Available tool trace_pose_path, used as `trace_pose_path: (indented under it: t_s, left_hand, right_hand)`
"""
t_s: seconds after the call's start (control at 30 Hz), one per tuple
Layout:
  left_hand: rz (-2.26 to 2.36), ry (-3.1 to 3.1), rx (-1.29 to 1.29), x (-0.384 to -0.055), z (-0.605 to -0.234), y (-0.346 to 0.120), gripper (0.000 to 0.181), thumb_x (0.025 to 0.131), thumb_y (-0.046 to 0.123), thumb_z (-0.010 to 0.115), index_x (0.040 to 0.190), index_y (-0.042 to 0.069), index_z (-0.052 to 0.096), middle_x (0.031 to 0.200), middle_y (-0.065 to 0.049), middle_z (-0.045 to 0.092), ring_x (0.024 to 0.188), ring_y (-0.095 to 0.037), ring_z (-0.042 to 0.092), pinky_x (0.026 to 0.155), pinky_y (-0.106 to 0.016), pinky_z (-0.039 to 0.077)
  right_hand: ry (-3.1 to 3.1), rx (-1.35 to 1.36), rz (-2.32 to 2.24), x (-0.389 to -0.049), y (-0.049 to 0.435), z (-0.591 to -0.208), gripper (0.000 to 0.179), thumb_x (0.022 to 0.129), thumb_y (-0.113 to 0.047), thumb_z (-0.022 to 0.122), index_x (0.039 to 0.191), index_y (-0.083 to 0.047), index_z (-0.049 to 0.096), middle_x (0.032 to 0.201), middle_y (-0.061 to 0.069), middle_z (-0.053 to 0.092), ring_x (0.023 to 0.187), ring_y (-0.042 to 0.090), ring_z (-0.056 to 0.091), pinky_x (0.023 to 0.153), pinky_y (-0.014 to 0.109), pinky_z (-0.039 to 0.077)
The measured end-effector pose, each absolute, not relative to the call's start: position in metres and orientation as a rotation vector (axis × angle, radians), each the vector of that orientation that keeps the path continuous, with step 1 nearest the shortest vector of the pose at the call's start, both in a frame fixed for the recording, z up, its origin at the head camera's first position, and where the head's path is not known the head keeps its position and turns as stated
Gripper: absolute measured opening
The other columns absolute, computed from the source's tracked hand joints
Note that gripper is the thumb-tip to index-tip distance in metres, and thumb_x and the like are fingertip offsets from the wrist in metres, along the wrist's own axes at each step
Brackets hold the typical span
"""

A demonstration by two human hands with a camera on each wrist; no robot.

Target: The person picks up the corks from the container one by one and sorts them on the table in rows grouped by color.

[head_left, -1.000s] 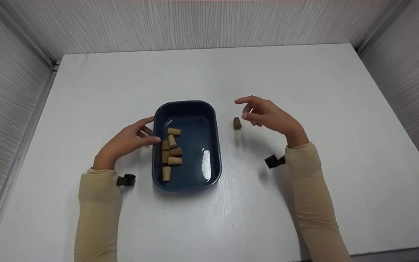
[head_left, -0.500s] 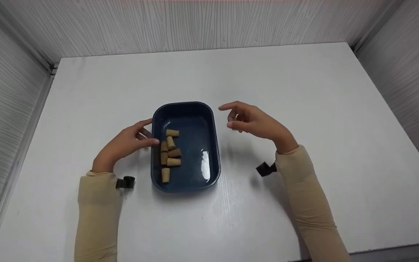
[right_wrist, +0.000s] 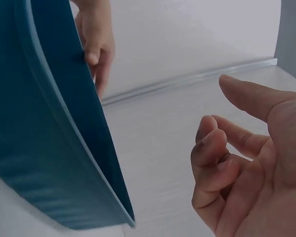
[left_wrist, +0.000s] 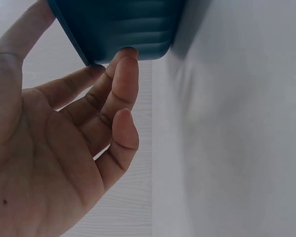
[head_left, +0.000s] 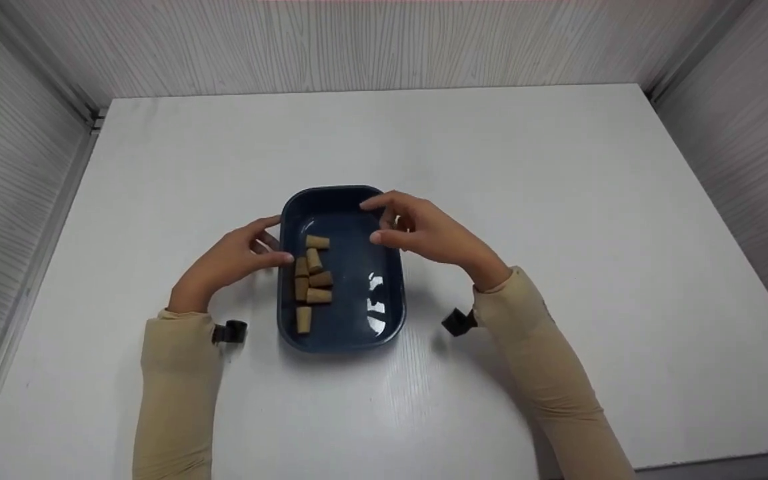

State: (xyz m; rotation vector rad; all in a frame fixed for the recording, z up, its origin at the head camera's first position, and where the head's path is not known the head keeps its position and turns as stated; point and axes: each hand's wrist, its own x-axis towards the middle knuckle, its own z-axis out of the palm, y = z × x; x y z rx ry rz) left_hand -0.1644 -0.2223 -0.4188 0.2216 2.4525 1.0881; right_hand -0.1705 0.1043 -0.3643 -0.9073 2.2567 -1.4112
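Note:
Several tapered cork stoppers [head_left: 319, 295], some light and some darker brown, lie along the left half of a deep dark blue tray [head_left: 337, 340]. My left hand [head_left: 232, 259] grips the tray's left side, its thumb over the rim and fingers against the outer wall. In the left wrist view, the middle fingertip [left_wrist: 126, 74] lies at the wall while the little finger curls free. Over the tray's right rim hovers my right hand [head_left: 427, 230], thumb and index stretched apart, the other fingers loosely curled. The right wrist view shows nothing between thumb [right_wrist: 246, 96] and fingers.
The tray stands on a white table [head_left: 524, 133]. Pale wood-grain panels [head_left: 384, 47] wall it in at the back and both sides. A small black camera mount sticks out from each beige sleeve [head_left: 181, 373].
My right hand has moved left from beside the tray to over its right rim. A dark cork stopper seen earlier on the table is out of sight, its spot covered by that hand.

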Motion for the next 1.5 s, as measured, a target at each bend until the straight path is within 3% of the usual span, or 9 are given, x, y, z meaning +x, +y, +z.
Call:
trace_pose_path:
  t_s: [0.23,0.5,0.83,1.07,1.5]
  left_hand:
    - [1.093,2.455,0.221,-0.164,-0.418,-0.222,0.084,0.086,0.048,0.068,0.153,0.017,0.028,0.125,-0.013,0.058,0.100,-0.025,0.060,0.085,-0.038,0.045]
    - [1.097,2.449,0.224,-0.161,-0.417,-0.224,0.082,0.088,0.047,0.067,0.153,0.018,0.028,0.125,-0.013,0.058,0.099,-0.025,0.061,0.086,-0.039,0.045]
    - [1.080,2.454,0.211,-0.160,-0.415,-0.224,0.082,0.088,0.046,0.067,0.154,0.019,0.026,0.126,-0.014,0.058,0.101,-0.025,0.061,0.087,-0.040,0.044]
    - [1.079,2.450,0.223,-0.162,-0.417,-0.223,0.087,0.085,0.053,0.068,0.154,0.017,0.026,0.127,-0.013,0.058,0.104,-0.025,0.060,0.087,-0.040,0.045]
    - [1.084,2.445,0.223,-0.160,-0.417,-0.223,0.093,0.082,0.061,0.067,0.154,0.019,0.026,0.127,-0.013,0.058,0.102,-0.024,0.061,0.085,-0.039,0.045]
  right_hand:
    - [2.196,-0.891,-1.486,-0.158,0.079,-0.375,0.044,0.093,-0.014,0.065,0.133,-0.005,0.052,0.079,-0.002,0.052,0.067,0.011,0.045,0.064,0.023,0.039]
    - [2.176,-0.847,-1.421,-0.142,0.056,-0.383,0.048,0.092,-0.021,0.067,0.136,-0.009,0.051,0.082,-0.001,0.055,0.068,0.011,0.048,0.064,0.023,0.040]
    - [2.166,-0.741,-1.403,-0.127,0.029,-0.389,0.047,0.092,-0.025,0.067,0.132,-0.004,0.053,0.073,-0.002,0.056,0.060,0.009,0.047,0.058,0.022,0.039]
    - [2.292,-0.735,-1.216,-0.120,0.019,-0.399,0.047,0.092,-0.027,0.067,0.132,-0.008,0.052,0.082,0.007,0.064,0.066,0.011,0.053,0.058,0.021,0.039]
    - [2.384,-0.808,-0.839,-0.112,0.005,-0.415,0.046,0.090,-0.032,0.069,0.131,-0.017,0.055,0.089,-0.001,0.069,0.073,0.007,0.061,0.062,0.022,0.046]
